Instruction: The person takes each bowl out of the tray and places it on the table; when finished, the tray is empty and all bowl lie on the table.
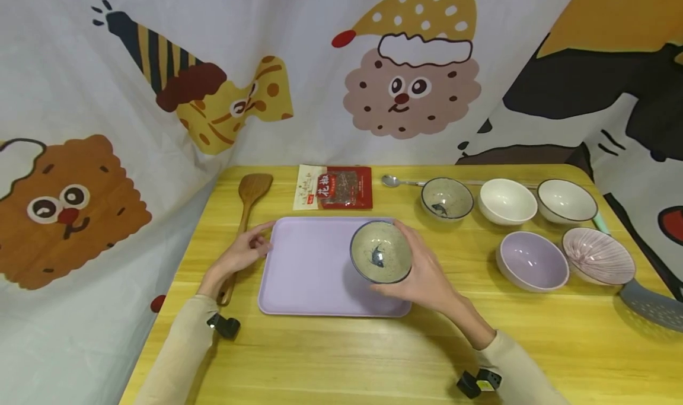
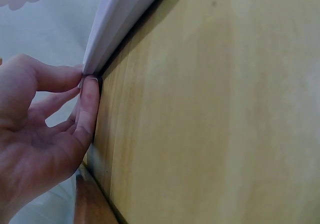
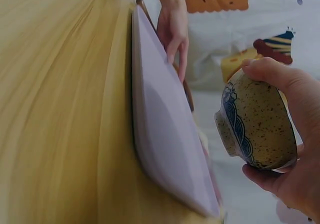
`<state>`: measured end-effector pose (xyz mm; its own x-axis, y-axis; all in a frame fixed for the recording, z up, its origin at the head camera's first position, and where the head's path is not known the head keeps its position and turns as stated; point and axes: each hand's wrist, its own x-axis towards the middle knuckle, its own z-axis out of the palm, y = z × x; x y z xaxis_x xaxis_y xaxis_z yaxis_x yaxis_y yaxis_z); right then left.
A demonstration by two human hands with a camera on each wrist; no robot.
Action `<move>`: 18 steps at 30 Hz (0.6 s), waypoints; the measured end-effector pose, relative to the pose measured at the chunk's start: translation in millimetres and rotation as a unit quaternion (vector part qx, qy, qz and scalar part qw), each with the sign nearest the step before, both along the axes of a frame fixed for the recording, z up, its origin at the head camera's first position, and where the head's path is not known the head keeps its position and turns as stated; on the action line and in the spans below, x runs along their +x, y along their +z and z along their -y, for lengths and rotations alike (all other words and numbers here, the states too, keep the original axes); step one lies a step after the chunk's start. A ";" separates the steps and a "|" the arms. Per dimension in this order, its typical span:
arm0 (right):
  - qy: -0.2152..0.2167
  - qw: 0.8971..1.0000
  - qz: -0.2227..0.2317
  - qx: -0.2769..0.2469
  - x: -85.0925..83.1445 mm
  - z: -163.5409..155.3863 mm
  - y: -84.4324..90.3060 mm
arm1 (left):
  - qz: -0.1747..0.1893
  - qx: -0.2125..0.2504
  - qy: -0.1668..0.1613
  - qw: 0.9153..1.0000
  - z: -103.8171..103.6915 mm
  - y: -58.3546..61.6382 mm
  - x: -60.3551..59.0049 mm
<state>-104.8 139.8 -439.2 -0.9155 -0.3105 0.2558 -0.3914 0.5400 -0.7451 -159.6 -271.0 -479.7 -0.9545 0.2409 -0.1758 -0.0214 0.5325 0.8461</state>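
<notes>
My right hand grips a speckled beige bowl with a dark rim and a blue fish painted inside. In the right wrist view the bowl hangs in the air, apart from the tray, its foot turned toward the tray and a blue wave band near the base. A lilac rectangular tray lies on the wooden table. At the tray's left edge, my left hand pinches the rim between thumb and fingers, seen closely in the left wrist view. Beneath that forearm lies a wooden spatula.
Behind the tray lies a red-and-white spice packet, with a metal spoon beside it. To the right stand a matching fish bowl, white bowls, a lilac bowl and a striped bowl. A grey perforated utensil lies far right.
</notes>
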 end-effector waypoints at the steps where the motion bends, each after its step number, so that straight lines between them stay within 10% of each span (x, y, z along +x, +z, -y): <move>1: -0.005 1.000 -0.002 -0.001 0.5 -4.5 -1.6 | -0.001 -0.002 -0.002 1.000 0.2 -0.3 0.0; 18: -0.112 0.994 0.016 0.001 11.3 -63.2 -24.2 | 0.001 -0.009 0.006 1.000 -0.3 -2.4 -0.8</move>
<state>-93.5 203.0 -463.4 -0.9695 -0.0990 0.2241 -0.2369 0.6128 -0.7539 -160.3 -270.7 -482.1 -0.9569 0.2268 -0.1816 -0.0293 0.5468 0.8368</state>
